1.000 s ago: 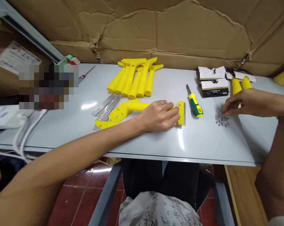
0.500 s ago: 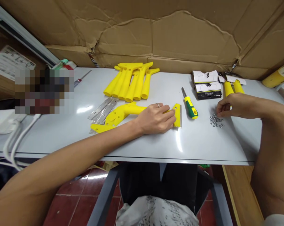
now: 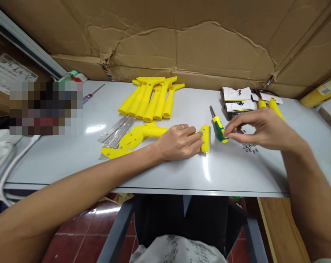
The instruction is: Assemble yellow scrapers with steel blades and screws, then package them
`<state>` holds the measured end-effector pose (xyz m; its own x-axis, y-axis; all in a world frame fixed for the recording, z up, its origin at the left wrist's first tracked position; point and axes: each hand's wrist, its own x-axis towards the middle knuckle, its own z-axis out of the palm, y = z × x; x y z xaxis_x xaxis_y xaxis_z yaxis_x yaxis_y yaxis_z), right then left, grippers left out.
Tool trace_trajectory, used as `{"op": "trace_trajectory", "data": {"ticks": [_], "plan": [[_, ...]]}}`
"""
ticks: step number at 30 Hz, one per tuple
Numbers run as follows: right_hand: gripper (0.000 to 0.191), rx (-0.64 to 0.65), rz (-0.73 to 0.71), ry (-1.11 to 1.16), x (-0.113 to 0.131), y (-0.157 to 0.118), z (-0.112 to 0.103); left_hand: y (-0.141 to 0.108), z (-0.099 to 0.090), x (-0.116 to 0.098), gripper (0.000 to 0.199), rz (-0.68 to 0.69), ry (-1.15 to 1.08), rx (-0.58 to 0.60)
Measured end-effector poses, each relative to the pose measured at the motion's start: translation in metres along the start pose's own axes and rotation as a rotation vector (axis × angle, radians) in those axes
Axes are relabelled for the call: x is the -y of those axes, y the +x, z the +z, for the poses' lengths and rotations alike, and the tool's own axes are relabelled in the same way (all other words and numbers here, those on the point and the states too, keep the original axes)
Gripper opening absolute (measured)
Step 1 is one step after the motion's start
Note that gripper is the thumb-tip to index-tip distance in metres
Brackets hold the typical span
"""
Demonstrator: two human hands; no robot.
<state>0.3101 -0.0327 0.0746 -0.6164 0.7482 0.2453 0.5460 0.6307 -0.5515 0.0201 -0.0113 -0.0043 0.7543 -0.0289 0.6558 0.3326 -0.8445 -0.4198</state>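
My left hand [image 3: 180,141] is wrapped round the handle of a yellow scraper. The head of that scraper [image 3: 205,138], with a metal blade along its right edge, shows past my fingers. My right hand [image 3: 260,129] is held over the table, its thumb and forefinger pinched by the handle end of a green and yellow screwdriver [image 3: 218,128]. Whatever sits in that pinch is too small to make out, and I cannot tell whether the fingertips touch the screwdriver. A pile of small screws [image 3: 250,147] lies below my right hand, partly hidden by it.
Several yellow handles [image 3: 151,100] lie together at the back. Left of my hand are flat metal blades [image 3: 117,131] and yellow plastic head pieces [image 3: 135,137]. Black and white boxes [image 3: 238,100] stand back right, near finished-looking yellow scrapers [image 3: 275,106]. White cables [image 3: 6,164] run down the left.
My right hand has come away from the screw pile and moved left, to the screwdriver's handle end. My left hand keeps its hold on the scraper. The view has shifted slightly.
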Motion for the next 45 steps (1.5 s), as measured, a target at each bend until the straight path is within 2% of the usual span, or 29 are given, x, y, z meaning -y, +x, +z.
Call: {"op": "trace_trajectory", "data": {"ticks": [4,8,12,15,22,29,35,39,41,45], "plan": [[0.008,0.031,-0.151,0.019,0.010,0.015,0.041,0.000,0.000,0.000,0.029,0.001,0.018,0.019],[0.010,0.024,-0.189,0.039,0.004,0.019,0.058,0.001,0.000,-0.001,0.031,-0.004,0.015,0.001],[0.013,-0.019,-0.176,0.076,0.000,0.018,0.064,0.000,-0.001,-0.001,0.032,-0.003,0.026,0.007],[0.011,-0.036,-0.104,0.112,0.001,0.017,0.066,0.000,-0.002,-0.002,0.030,-0.009,0.042,-0.010],[0.006,-0.084,-0.044,0.217,0.006,0.017,0.064,0.003,-0.016,-0.001,0.022,0.060,0.140,0.026],[0.009,-0.178,-0.049,0.211,0.013,0.016,0.067,0.006,-0.023,0.006,0.019,0.074,0.180,-0.057],[0.006,-0.254,0.050,0.231,0.026,0.016,0.070,0.010,-0.025,0.006,0.023,0.068,0.158,-0.134],[0.005,-0.311,0.101,0.275,0.035,0.015,0.075,0.011,-0.027,0.006,0.021,0.061,0.145,-0.140],[0.013,-0.363,0.172,0.305,0.038,0.014,0.079,0.012,-0.028,0.007,0.021,0.064,0.152,-0.147],[0.057,-0.422,0.337,0.519,0.041,0.014,0.084,0.013,-0.031,0.009,0.021,0.070,0.179,-0.165]]}}
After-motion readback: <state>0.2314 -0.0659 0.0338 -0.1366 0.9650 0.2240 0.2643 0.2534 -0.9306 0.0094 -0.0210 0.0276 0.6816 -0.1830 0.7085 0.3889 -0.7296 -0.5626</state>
